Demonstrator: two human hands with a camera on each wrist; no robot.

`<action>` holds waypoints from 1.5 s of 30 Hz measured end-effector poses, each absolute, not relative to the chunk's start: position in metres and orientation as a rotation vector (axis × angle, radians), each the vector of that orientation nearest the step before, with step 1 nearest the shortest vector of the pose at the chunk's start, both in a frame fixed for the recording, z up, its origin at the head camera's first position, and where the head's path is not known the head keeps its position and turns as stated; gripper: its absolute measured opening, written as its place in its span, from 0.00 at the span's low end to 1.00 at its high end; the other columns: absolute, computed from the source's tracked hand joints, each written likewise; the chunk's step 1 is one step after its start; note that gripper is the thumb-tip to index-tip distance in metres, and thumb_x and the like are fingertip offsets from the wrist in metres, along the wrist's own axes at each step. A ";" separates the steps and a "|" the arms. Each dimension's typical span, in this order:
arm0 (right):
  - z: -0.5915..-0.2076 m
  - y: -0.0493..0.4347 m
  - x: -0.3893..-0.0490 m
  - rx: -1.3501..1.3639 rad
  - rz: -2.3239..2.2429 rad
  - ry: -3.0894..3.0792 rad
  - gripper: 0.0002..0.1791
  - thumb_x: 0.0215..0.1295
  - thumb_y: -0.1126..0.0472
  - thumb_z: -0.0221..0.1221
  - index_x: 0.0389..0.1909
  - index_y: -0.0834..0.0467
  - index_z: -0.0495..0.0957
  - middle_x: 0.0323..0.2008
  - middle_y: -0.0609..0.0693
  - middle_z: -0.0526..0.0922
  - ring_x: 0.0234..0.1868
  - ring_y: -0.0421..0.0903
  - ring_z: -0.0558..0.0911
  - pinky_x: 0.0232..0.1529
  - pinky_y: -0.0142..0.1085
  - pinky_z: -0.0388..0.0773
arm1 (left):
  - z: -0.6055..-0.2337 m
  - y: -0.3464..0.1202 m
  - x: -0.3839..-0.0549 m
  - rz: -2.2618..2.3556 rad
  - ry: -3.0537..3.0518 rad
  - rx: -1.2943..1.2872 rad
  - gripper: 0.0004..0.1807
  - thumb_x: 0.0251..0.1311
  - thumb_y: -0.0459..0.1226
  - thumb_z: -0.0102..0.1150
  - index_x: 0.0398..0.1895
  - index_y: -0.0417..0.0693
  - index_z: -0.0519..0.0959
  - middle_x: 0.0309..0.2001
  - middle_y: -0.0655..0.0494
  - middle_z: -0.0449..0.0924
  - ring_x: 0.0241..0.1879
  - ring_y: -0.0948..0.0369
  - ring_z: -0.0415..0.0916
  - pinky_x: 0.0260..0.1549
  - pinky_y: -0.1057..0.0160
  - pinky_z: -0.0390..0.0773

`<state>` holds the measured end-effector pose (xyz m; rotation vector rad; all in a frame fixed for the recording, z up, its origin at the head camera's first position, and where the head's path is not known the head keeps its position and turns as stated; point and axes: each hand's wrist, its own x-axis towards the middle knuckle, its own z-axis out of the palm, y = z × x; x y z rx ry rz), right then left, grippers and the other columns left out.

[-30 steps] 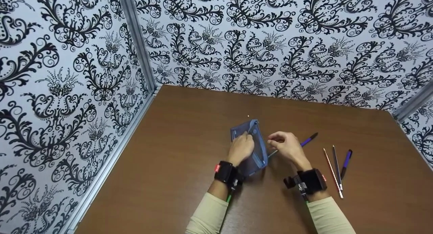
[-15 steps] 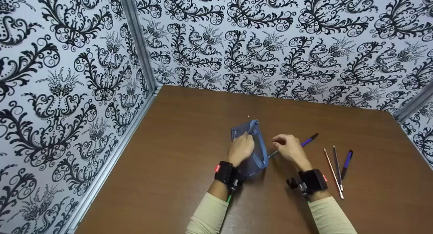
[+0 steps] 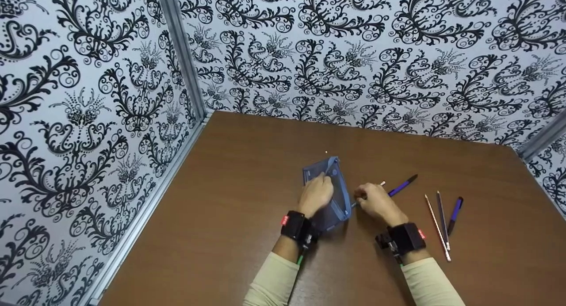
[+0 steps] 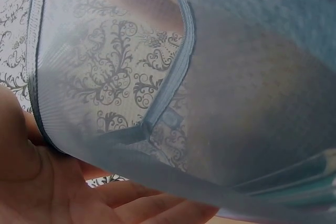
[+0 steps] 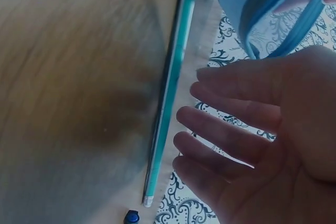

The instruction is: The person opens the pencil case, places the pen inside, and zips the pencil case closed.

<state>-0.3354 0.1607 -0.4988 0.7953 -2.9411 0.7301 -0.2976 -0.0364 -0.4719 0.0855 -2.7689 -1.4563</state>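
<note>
In the head view my left hand (image 3: 316, 194) grips a blue see-through mesh pencil case (image 3: 339, 189), tilted over the table. Its zipper opening (image 5: 283, 14) gapes toward the right hand in the right wrist view. Up close in the left wrist view, the fingers lie along the lower side of the mesh (image 4: 105, 77). My right hand (image 3: 376, 202) is beside the case, low over the table. Its fingers are extended close to a teal pencil (image 5: 170, 87) with a white eraser end (image 3: 383, 183), and hold nothing.
A purple-blue pen (image 3: 403, 185) lies just beyond the right hand. Farther right are a red-and-white pencil (image 3: 437, 226), a dark pencil (image 3: 442, 219) and another purple-blue pen (image 3: 454, 215). Patterned walls (image 3: 353, 63) stand behind and at the sides of the brown table (image 3: 230, 186).
My right hand has come down toward the teal pencil, whose eraser end now shows beyond the knuckles. The left hand and the pencil case have stayed in place.
</note>
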 end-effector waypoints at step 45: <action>-0.506 0.175 -0.325 0.906 0.355 -2.800 0.09 0.45 0.75 0.63 0.18 0.57 0.78 0.22 0.51 0.80 0.27 0.51 0.82 0.28 0.47 0.77 | -0.469 -0.036 -0.294 -1.495 -2.758 0.105 0.30 0.72 0.43 0.30 0.69 0.39 0.69 0.70 0.47 0.68 0.70 0.45 0.63 0.69 0.47 0.61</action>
